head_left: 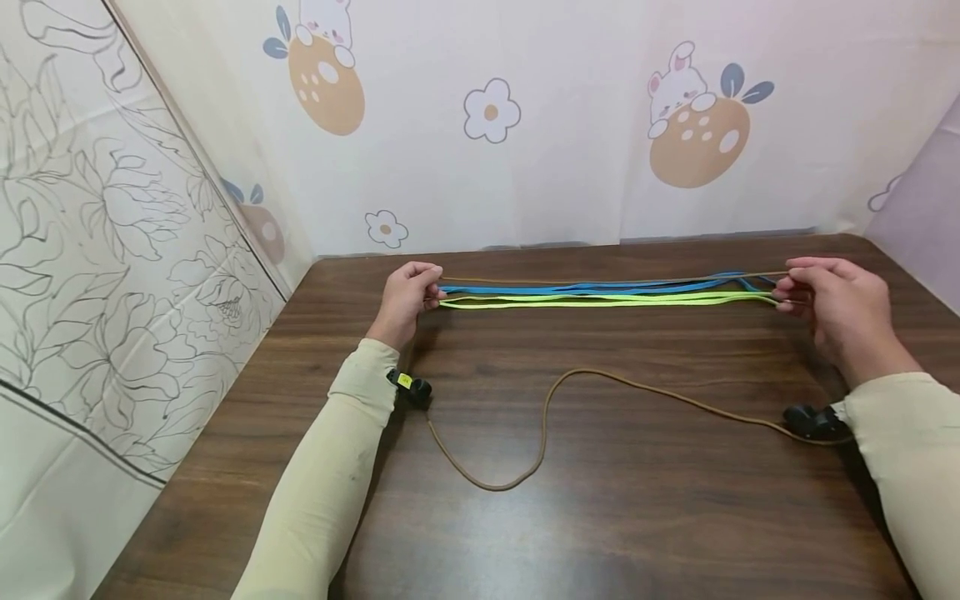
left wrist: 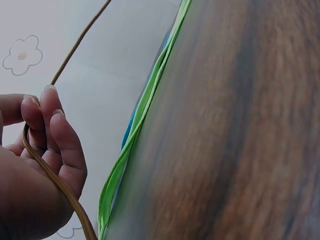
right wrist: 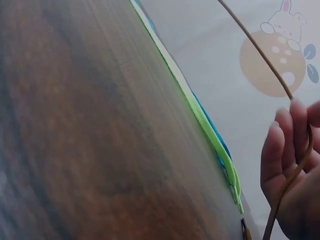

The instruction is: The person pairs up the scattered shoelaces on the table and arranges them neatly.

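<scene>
My left hand and right hand each pinch a brown shoelace between thumb and fingers. A stretch of it runs nearly straight from hand to hand; another stretch curves over the table nearer me, between the wrists. In the left wrist view the brown shoelace passes down across the palm, and similarly in the right wrist view. Blue laces and yellow-green laces lie side by side on the table behind, roughly parallel to the straight stretch. A dark-tipped brown end shows near the green tips in the right wrist view.
The dark wood table reaches back to a patterned wall covering. On the left hangs a white sheet with line-drawn flowers. Small black cameras are strapped at both wrists.
</scene>
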Demonstrator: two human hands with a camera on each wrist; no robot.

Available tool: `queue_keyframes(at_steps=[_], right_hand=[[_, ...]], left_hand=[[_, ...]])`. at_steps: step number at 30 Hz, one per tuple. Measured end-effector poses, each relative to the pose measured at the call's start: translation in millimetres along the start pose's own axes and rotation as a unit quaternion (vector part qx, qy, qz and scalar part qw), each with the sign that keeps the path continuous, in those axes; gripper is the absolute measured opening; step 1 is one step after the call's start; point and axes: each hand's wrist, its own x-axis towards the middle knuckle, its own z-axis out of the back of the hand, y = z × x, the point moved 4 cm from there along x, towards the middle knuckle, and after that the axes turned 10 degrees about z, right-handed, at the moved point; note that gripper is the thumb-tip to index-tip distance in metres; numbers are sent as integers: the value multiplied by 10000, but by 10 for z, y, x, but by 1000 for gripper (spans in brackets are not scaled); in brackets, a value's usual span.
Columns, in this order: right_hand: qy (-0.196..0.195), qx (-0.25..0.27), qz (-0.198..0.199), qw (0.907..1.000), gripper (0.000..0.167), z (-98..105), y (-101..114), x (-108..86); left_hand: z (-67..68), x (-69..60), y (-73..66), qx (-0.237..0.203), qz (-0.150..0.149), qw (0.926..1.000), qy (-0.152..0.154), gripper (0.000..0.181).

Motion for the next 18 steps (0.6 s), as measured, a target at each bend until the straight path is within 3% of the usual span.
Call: queue_keyframes(at_steps=[6,18], right_hand=[[-474,44,-74,9988,8,46,-2,-25],[-502,-178,14,9986,4,44,-30,-4]], left_hand=[[1,-6,10,-36,51,10000,-63,7],[127,18,24,-497,248,9984,-107,7]])
